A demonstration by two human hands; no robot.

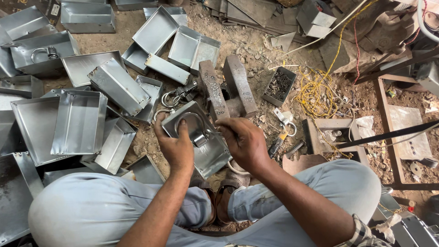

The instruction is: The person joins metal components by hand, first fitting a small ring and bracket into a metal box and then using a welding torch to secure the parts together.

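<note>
Between knees, over dirt floor (256, 55), left hand (176, 146) gripped tin tray (208, 151) bottom-up, thumb pinning ring handle (194, 126) flat. Right hand (244, 142) clenched at tray's edge, steadying; whether it held tool, couldn't tell. Anvil block (228, 87) stood just ahead.

I have one view only, from the camera worn on the head, facing steeply down over the knees to the dirt floor (256, 50). It sits close above the left hand (176, 148) and right hand (244, 144), with wide edges taking in the surrounding ground
</note>
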